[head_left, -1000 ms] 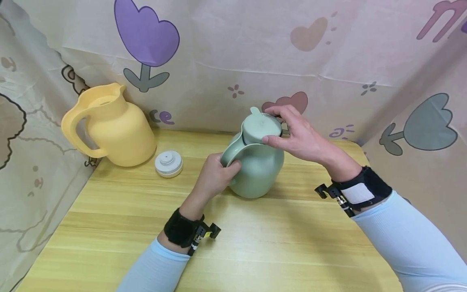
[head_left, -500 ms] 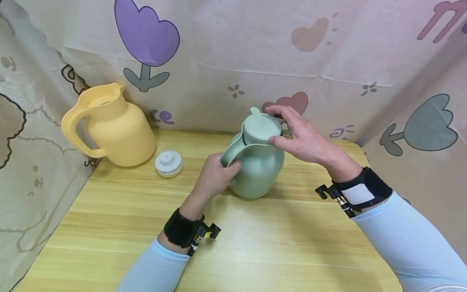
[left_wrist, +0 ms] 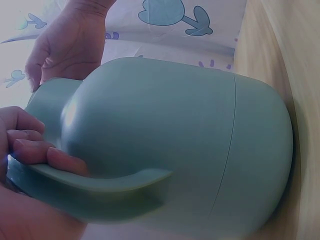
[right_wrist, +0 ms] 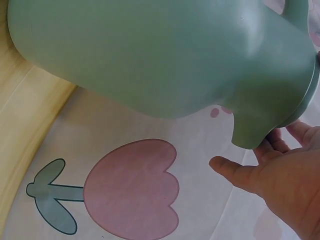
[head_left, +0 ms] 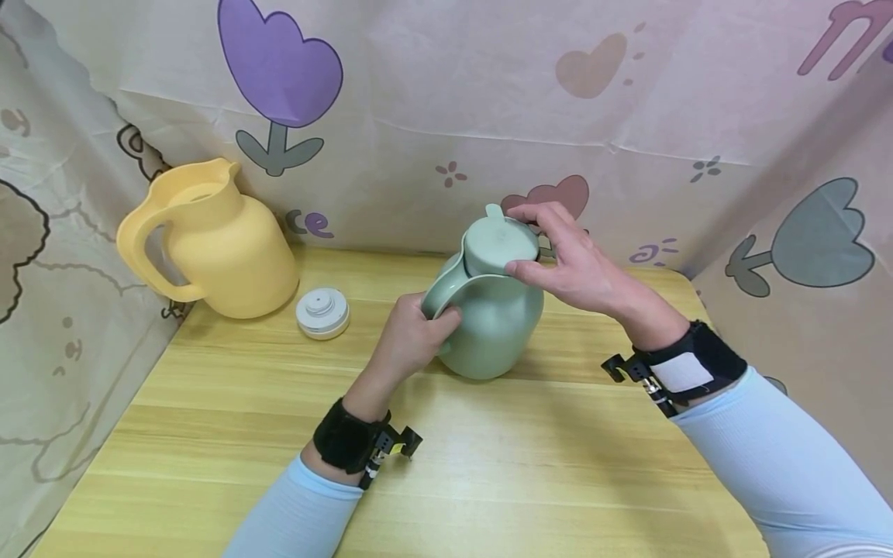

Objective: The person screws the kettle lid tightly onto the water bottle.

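- Now the tab [head_left: 494, 211] sits slightly further right: I judge the lid [head_left: 497, 246] is turning.
- Right hand [head_left: 568, 262] pinches it; left hand [head_left: 415, 329] grips the jug handle [head_left: 444, 287].

Bright, diffuse light fills the head view, leaving a pale glare across the wooden table [head_left: 474, 480] and soft-edged shadows to its right. Both wrist views are dimmer and softer in detail, the left one tinged cool blue, with highlights gleaming on the green pitcher [left_wrist: 155, 120].
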### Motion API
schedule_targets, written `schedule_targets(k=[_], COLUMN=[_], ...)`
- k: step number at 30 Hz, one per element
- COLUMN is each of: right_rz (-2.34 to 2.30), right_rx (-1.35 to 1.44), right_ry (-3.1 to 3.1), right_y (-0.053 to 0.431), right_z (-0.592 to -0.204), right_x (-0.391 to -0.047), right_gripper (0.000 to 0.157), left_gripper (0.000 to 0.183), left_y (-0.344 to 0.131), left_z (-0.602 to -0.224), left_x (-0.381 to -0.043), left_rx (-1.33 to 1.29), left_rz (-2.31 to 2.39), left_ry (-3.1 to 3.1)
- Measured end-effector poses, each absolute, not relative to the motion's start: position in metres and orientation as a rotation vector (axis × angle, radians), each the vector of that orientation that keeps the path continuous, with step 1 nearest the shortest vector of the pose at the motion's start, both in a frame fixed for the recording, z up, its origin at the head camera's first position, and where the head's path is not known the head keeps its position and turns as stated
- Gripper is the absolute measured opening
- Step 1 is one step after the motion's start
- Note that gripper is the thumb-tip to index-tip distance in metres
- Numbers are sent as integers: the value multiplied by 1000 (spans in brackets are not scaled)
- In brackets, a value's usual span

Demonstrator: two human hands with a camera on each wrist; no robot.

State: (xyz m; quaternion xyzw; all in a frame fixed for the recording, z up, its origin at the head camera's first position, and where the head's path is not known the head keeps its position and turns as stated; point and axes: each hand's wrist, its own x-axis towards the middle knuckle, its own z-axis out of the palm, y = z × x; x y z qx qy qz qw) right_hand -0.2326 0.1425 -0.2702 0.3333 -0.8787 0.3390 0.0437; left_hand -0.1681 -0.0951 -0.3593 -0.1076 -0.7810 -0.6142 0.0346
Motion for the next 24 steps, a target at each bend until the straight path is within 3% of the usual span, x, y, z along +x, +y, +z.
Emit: schedule_targets(k=[24], right_rz=[1097], right_rx=[1095], right_ry=[-2623], right_y=[141], right_z=[-271], right_x=[-235], right_gripper=[68], left_gripper=[32], left_y=[-96], left_z=[-361], left_x=[-169], left_rx=[-337], left_rz=[-1916], left_ry=[-2386])
